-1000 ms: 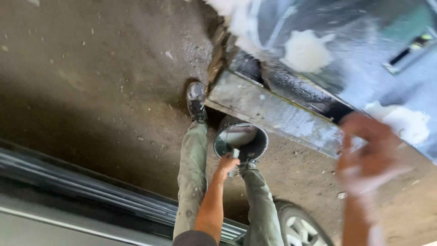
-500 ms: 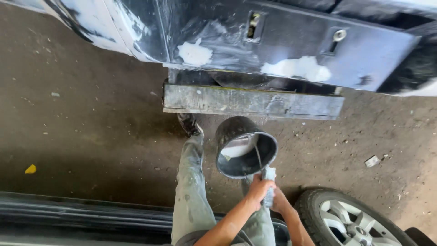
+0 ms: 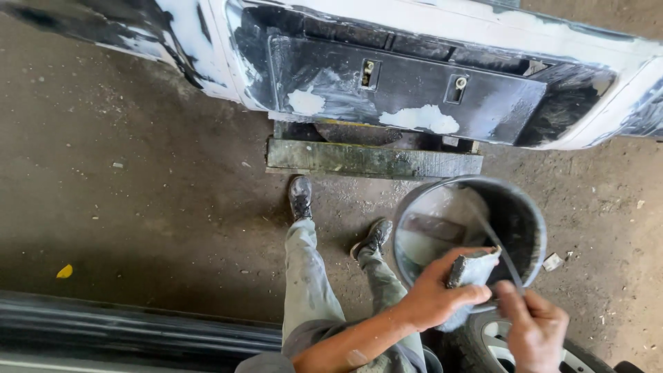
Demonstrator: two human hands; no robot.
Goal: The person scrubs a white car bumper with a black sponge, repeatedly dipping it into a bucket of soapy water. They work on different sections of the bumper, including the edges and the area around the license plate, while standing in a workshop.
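Left hand point(image 3: 435, 293) clasps sponge point(image 3: 469, 271); right hand point(image 3: 532, 328) lifts bucket point(image 3: 525, 214) handle.

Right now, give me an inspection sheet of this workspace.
Surface: bare, stained concrete floor, gritty.
Job's things: black bucket with a wire handle; grey pad held over its rim.
Clutter: yellow scrap, pale scrap on the floor.
Grips: left hand closed on the pad; right hand pinching the bucket handle.
Cables: nothing seen.
Surroundings: dark vehicle body patched with white filler, wooden plank beneath, wheel at the bottom edge.
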